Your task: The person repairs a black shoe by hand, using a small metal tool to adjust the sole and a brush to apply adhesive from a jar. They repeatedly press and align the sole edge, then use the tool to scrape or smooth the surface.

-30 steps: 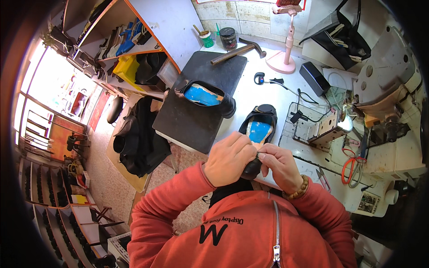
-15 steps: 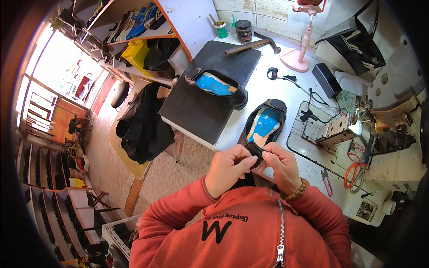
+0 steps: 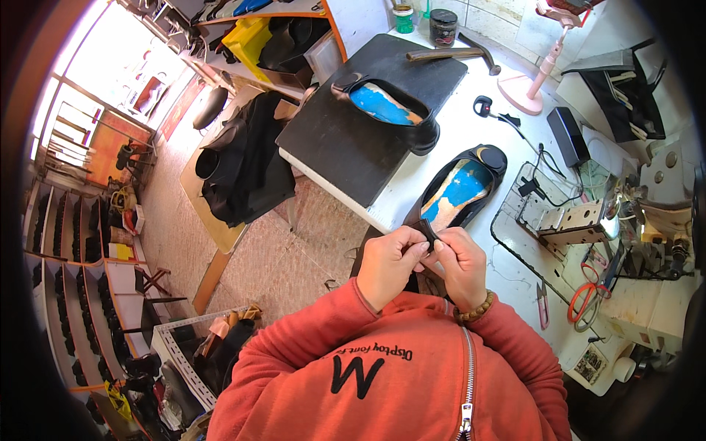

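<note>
Fingers of the left hand and right hand pinch the near end of one black shoe at the edge of the table; it seems unfinished; another shoe lies untouched on a board; what's left, I can't tell.

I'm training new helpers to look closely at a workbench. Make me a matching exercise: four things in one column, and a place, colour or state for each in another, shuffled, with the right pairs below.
Things
1. Held shoe
2. Other shoe
3. Hammer
4. Round-based stand

Descriptions
A. Pink, upright on the white table
B. Pinched at its near end by the left hand and right hand
C. Has a brown handle
D. Lies mostly on the black board

Right pairs: 1-B, 2-D, 3-C, 4-A
</note>
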